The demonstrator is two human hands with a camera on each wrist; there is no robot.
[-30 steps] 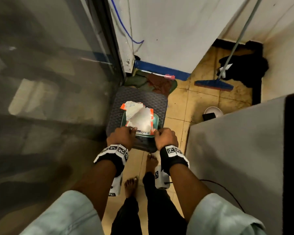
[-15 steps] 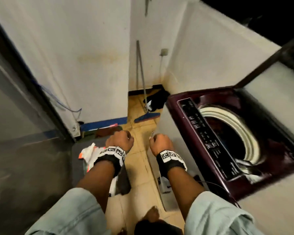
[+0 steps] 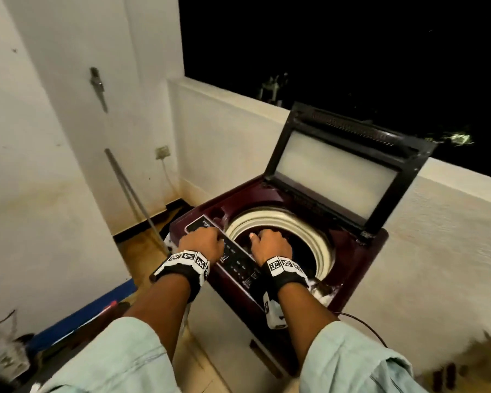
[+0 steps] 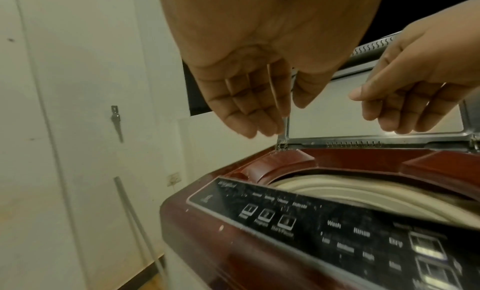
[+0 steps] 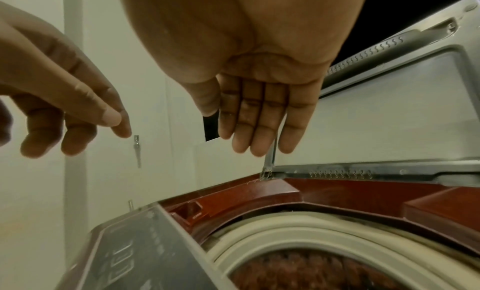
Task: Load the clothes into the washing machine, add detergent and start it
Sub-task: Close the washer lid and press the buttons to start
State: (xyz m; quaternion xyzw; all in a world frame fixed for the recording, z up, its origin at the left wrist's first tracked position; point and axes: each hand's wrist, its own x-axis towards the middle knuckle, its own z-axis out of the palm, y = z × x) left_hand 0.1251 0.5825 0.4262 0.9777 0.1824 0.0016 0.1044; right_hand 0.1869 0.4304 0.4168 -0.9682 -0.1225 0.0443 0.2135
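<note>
A maroon top-loading washing machine (image 3: 352, 245) stands with its lid (image 3: 335, 171) raised. My left hand (image 3: 203, 242) hovers over the dark control panel (image 3: 238, 259). My right hand (image 3: 270, 245) hovers over the cream drum rim (image 3: 281, 219). In the left wrist view the left hand (image 4: 259, 109) hangs with loose fingers and holds nothing. In the right wrist view the right hand (image 5: 259, 119) is likewise empty above the drum, where a reddish-brown mass (image 5: 311, 274) shows. No detergent is in view.
A broom handle (image 3: 133, 194) leans on the white wall left of the machine, below a wall socket (image 3: 162, 151). A low parapet wall (image 3: 451, 222) runs behind and right of the machine. A cable (image 3: 366, 324) trails at its front right.
A second ago both hands were down at a tub with a packet on the floor mat. They let go, rose and moved right over the open machine.
</note>
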